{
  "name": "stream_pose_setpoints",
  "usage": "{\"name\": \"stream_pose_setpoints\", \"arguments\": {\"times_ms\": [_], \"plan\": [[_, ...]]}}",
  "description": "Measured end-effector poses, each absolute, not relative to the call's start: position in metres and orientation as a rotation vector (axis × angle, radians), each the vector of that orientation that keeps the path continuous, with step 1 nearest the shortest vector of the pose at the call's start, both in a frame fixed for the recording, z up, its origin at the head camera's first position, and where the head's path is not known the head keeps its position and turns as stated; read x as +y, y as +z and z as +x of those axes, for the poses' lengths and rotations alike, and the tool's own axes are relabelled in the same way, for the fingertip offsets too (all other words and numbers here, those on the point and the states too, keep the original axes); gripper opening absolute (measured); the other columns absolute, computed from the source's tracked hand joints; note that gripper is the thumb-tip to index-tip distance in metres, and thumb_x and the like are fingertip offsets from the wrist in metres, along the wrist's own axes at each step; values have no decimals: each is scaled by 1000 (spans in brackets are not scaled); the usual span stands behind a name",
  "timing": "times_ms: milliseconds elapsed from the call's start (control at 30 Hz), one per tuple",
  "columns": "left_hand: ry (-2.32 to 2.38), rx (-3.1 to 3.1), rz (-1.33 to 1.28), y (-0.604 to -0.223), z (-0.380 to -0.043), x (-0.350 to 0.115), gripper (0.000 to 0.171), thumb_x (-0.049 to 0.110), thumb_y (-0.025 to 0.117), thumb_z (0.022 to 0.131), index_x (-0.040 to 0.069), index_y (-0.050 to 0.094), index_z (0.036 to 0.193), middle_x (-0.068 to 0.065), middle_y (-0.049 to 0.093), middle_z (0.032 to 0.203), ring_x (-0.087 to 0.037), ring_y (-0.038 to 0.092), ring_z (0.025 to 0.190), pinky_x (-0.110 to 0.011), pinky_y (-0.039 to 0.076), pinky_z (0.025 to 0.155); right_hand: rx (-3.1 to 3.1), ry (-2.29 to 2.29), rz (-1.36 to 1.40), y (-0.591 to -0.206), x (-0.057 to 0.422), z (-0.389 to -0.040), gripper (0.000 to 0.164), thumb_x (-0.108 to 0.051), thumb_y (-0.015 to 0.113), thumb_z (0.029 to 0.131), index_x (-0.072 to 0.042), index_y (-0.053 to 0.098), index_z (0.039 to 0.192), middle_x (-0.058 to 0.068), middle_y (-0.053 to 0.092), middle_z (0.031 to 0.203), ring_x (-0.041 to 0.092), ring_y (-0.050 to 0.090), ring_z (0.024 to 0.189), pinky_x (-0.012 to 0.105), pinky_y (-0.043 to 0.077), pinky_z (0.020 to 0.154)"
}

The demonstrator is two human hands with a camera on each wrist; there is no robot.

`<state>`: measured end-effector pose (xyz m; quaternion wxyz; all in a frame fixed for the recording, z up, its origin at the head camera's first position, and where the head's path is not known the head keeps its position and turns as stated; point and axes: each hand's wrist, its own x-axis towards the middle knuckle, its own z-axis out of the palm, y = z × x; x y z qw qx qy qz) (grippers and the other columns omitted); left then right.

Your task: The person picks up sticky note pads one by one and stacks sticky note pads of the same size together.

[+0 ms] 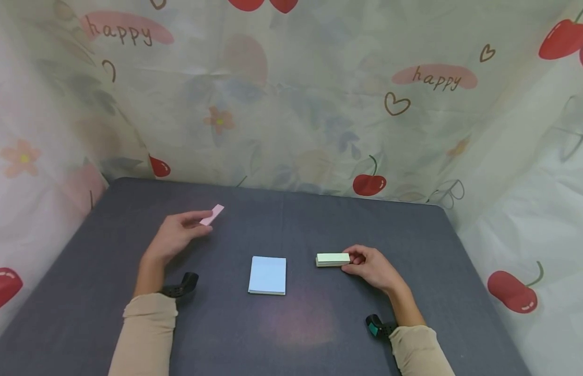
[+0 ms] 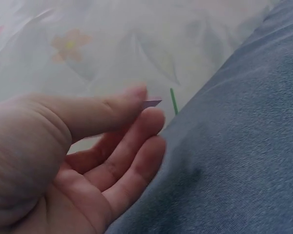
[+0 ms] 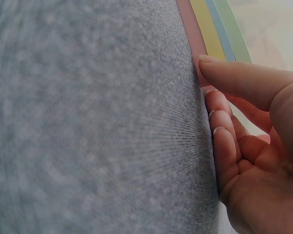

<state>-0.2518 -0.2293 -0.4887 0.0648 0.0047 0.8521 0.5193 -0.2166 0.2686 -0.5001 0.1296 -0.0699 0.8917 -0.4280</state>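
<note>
In the head view my left hand [image 1: 178, 232] is above the left part of the table, pinching a small pink sticky note strip [image 1: 217, 212] between thumb and fingers. Only a sliver of that strip [image 2: 152, 103] shows past the thumb in the left wrist view. My right hand [image 1: 373, 269] grips the right end of a narrow sticky note pad [image 1: 332, 259] with a pale green top. Pink, yellow, blue and green layers of this pad [image 3: 212, 29] appear in the right wrist view, the thumb against its edge. Between the hands lies a square light blue sticky note pad [image 1: 268, 275].
A dark grey-blue cloth covers the table [image 1: 291, 339]. Behind it and at both sides hangs a pale curtain [image 1: 291, 115] printed with cherries, flowers and words. A black band with a camera sits on each wrist.
</note>
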Motion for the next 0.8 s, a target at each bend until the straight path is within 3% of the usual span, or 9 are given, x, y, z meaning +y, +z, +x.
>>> {"name": "stream_pose_setpoints", "arguments": {"times_ms": [167, 433, 600, 800], "plan": [[1591, 2572, 8, -487, -251, -225, 58, 56, 76, 86, 20, 70, 131, -9, 64, 140, -29, 55, 131, -52, 42, 110, 2592, -1243, -208, -501, 269, -217, 30, -19, 80, 89, -10, 71, 116, 8, 63, 95, 18, 54, 82, 24, 45, 71], [1633, 2491, 82, -486, -250, -220, 54, 57, 72, 89, 23, 71, 131, -7, 72, 130, -26, 62, 125, -53, 41, 111, 2592, -1244, -218, -499, 269, -216, 30, -19, 80, 89, -10, 71, 116, 8, 64, 95, 18, 55, 82, 24, 45, 71], [1604, 2509, 118, -485, -251, -216, 54, 54, 74, 88, 24, 69, 133, -5, 68, 135, -28, 58, 130, -55, 40, 112, 2590, -1248, -217, -499, 269, -216, 30, -20, 80, 89, -10, 71, 115, 8, 64, 96, 18, 54, 83, 23, 45, 72], [1573, 2599, 219, -483, -252, -209, 45, 49, 78, 87, 22, 74, 123, -2, 73, 121, -23, 63, 117, -41, 49, 100, 2588, -1251, -216, -499, 269, -216, 29, -19, 80, 89, -10, 71, 115, 8, 64, 95, 18, 54, 82, 23, 45, 71]]}}
